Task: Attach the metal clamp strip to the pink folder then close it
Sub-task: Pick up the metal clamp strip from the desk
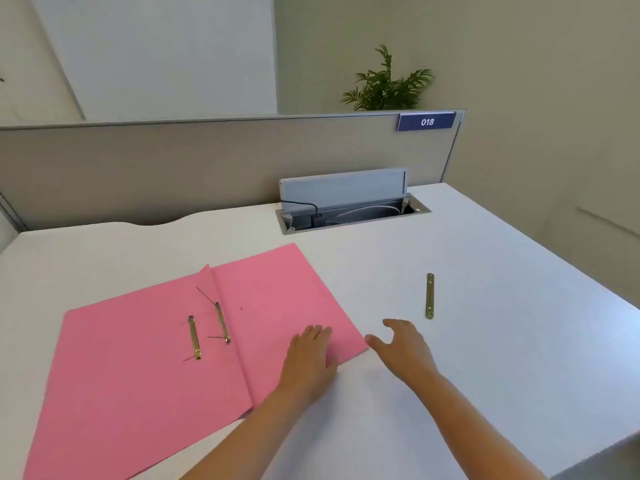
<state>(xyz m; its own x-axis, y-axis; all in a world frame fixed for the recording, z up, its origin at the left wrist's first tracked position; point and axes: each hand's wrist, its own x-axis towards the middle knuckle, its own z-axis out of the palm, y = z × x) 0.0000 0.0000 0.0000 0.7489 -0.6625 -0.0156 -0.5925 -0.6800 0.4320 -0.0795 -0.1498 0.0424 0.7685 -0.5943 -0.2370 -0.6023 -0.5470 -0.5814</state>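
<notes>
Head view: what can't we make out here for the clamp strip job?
- Pink folder: near-left corner cut off by the frame's bottom edge.
- Folder's right flap under the left hand: covered by the palm.
- Loose metal clamp strip: holes too small and blurred to count.
- Two fasteners on the folder: how they are fixed is too small to tell.
- Right hand: palm side hidden, seen from the back.
</notes>
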